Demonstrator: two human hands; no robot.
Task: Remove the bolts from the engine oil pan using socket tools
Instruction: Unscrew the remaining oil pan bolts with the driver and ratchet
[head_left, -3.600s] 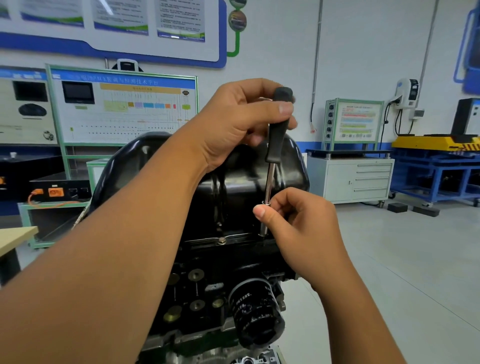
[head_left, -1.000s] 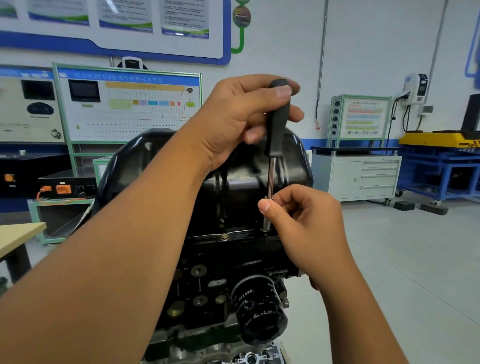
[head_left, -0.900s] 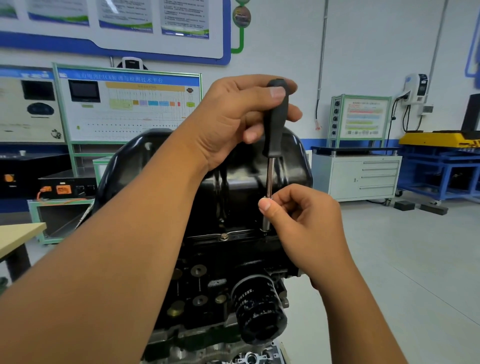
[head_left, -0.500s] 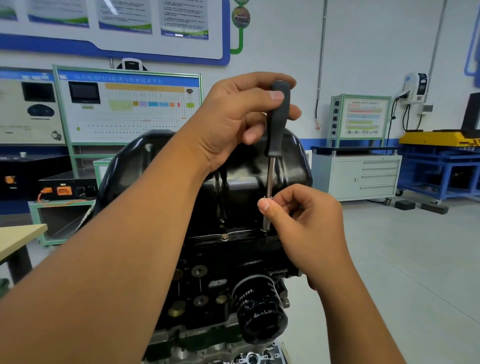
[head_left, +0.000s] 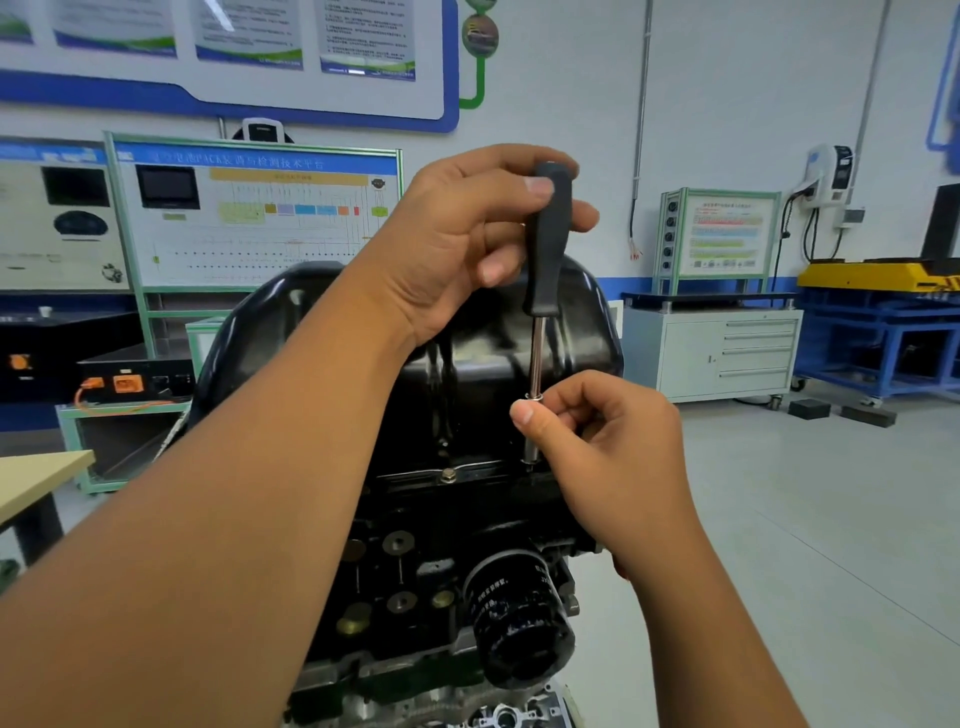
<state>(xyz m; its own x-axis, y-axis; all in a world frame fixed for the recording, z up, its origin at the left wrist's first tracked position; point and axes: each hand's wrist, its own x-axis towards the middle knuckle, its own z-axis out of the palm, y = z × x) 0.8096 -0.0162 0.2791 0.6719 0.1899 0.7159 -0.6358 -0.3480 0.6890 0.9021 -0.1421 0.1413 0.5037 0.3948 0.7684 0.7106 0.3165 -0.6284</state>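
**Driver seated on a flange bolt, one more bolt showing beside it**

Almost nothing is shifting since the earlier frames: both hands are staying in the same grip on the tool, with only slight finger changes on the handle, and the tool is staying on the same spot.

Nearest, the oil filter (head_left: 519, 629) is sticking out of the black engine block (head_left: 415, 561). Just above, the right hand (head_left: 602, 441) is pinching the lower metal shaft of the socket driver (head_left: 543, 270), fingers curled round it to steady it. The driver's tip is sitting on the pan flange, where one bolt is presumably under the socket, hidden. One exposed bolt (head_left: 448, 475) is sitting on the flange just to the left, still in place. The left hand (head_left: 467, 239) is wrapping the black handle, thumb along it. Behind rises the oil pan (head_left: 467, 374), still mounted.

Count: two hands, one driver, one visible bolt, one pan, one filter. Judging by this, removal is under way with at least two bolts left; other sides are out of sight.
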